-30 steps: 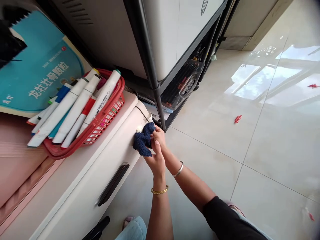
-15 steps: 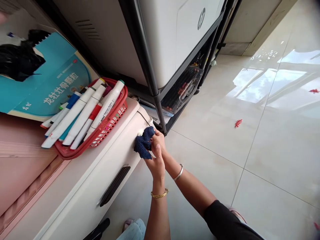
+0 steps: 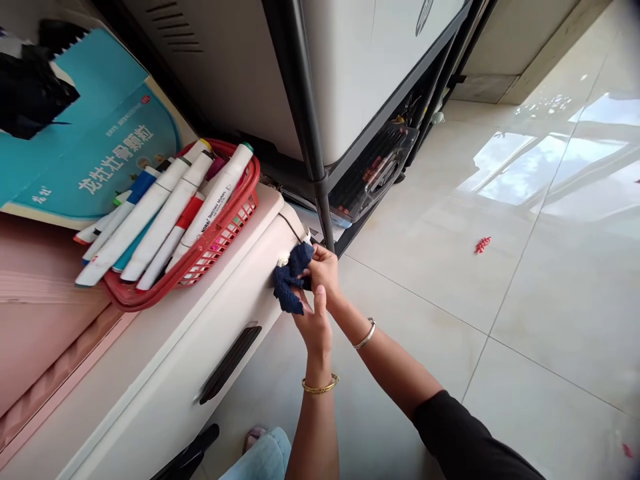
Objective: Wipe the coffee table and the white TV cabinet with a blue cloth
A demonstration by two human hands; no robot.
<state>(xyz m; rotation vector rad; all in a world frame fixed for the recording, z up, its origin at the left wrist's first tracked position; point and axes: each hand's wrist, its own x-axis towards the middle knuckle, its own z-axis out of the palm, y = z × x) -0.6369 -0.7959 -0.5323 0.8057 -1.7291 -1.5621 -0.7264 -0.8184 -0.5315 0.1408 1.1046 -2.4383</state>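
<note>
Navy cloth [image 3: 287, 290] held in both hands [image 3: 315, 330].

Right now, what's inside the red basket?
Markers, mostly white, lie heaped in the basket, several jutting past its rim. They cover its bottom, so anything beneath them can't be seen.

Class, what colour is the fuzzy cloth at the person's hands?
Dark navy blue; the fuzzy cloth shows best in the head view.
</note>
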